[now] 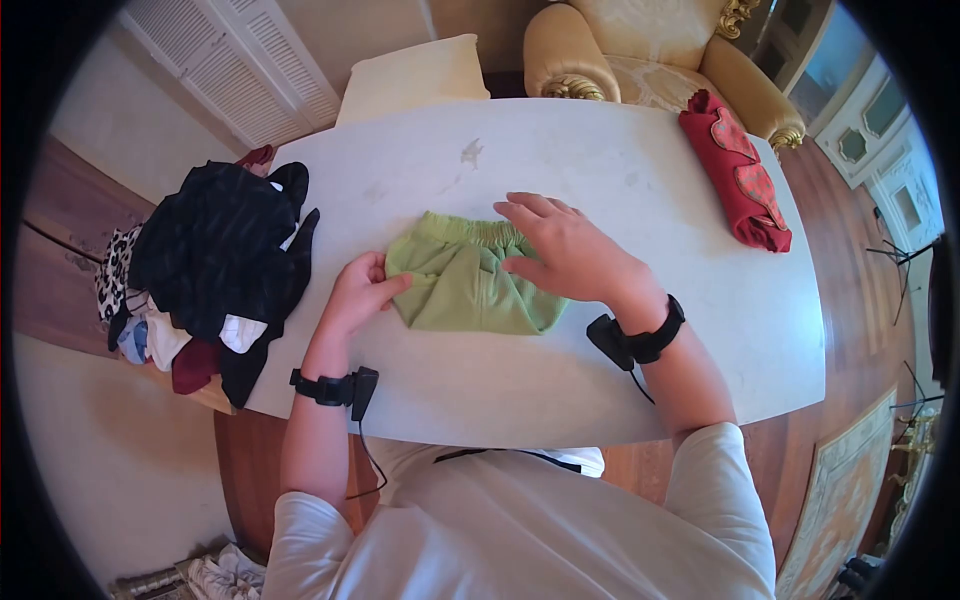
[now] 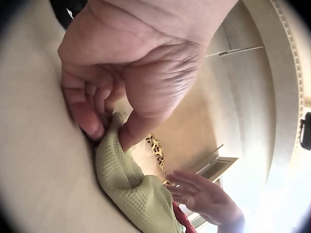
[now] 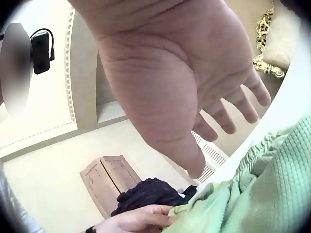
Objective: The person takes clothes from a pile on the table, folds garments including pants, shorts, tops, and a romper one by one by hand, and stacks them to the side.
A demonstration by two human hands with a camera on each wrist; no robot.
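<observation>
Green shorts with a gathered elastic waistband (image 1: 475,275) lie on the white table, waistband toward the far side. At their left edge my left hand (image 1: 357,292) pinches the fabric between thumb and fingers; the left wrist view shows the knit cloth (image 2: 131,187) held there, with the left hand (image 2: 131,68) above it. My right hand (image 1: 575,248) hovers over the right side of the shorts, fingers spread. In the right wrist view the right hand (image 3: 170,82) has its palm bare and fingers extended, above the green fabric (image 3: 262,189).
A heap of dark and mixed clothes (image 1: 215,255) covers the table's left end. A rolled red cloth bundle (image 1: 740,175) lies at the far right of the white table (image 1: 480,390). Beyond the far edge stand a gold armchair (image 1: 650,55) and a cream-covered seat (image 1: 415,80).
</observation>
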